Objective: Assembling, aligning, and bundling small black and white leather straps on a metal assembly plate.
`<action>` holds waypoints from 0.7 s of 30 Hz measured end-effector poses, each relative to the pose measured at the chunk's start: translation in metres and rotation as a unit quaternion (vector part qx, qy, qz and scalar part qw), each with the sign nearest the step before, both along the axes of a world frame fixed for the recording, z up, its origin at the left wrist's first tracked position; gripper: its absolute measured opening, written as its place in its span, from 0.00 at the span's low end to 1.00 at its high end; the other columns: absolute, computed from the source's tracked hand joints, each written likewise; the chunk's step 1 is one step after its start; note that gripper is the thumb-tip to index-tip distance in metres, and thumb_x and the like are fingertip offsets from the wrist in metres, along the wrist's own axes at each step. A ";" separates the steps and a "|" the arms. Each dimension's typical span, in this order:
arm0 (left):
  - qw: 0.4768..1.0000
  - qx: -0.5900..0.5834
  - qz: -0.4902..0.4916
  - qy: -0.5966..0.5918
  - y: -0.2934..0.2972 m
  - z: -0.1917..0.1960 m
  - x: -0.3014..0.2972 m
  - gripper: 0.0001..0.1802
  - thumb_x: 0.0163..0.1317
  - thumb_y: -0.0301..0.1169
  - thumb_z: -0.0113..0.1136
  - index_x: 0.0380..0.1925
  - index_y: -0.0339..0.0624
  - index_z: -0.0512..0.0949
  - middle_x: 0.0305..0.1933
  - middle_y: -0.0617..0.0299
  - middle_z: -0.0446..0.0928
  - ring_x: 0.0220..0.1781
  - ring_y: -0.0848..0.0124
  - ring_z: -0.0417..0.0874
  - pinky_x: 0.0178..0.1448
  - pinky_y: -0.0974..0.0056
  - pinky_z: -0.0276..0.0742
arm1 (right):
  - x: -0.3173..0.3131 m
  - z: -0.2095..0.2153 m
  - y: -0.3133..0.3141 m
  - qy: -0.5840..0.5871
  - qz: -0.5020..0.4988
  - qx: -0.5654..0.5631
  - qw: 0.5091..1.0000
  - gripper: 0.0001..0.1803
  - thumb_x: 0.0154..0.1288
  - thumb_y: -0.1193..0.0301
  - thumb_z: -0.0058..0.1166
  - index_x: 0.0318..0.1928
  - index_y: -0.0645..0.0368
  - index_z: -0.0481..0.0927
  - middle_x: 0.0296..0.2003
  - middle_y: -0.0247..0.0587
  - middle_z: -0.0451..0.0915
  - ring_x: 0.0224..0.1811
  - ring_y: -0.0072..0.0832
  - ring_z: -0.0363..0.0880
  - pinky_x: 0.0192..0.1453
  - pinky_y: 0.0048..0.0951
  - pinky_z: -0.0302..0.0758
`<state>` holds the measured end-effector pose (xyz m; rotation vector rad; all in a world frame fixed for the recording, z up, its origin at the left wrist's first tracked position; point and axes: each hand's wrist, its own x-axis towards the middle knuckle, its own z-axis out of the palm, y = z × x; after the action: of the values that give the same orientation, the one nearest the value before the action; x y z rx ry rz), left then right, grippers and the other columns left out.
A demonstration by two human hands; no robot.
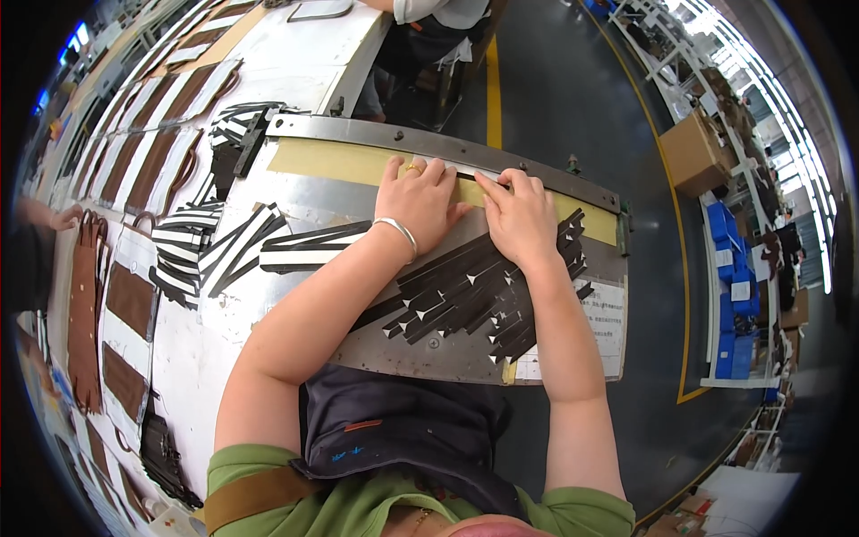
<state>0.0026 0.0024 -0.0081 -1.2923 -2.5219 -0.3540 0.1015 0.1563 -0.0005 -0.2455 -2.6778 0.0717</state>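
Observation:
A thin dark strip [466, 176] lies along the lower edge of a long metal bar [358, 129], on the far side of a metal work plate [309, 199]. My left hand [417, 204] rests with its fingers stretched forward and laid over the strip's left part, thumb out to the side. With bent fingers, my right hand [523, 217] pinches the strip's right part; its thumb is mostly hidden. Below and between my forearms is a heap of black strips [461, 291] with pale cut ends. Black-and-white strips [315, 247] lie left of my left forearm.
More striped strips [186, 242] are piled on the white table [237, 353] to the left. Beyond them lie rows of brown and white panels [134, 170]. A printed sheet [605, 327] covers the plate's right corner. Another person [438, 36] stands past the bar; blue bins [734, 295] fill a rack.

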 end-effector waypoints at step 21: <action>0.988 -0.005 -0.127 -0.084 -0.001 0.007 0.019 0.22 0.66 0.58 0.51 0.54 0.66 0.78 0.51 0.62 0.71 0.56 0.60 0.78 0.71 0.34 0.48 | 0.008 0.006 0.019 0.016 0.043 -0.155 0.987 0.17 0.57 0.81 0.49 0.45 0.53 0.84 0.41 0.37 0.79 0.47 0.41 0.76 0.54 0.39 0.74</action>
<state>0.0219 0.0012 -0.0011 -1.6568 -2.4969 -0.5273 0.1096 0.1758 0.0057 -0.2225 -2.6356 0.5174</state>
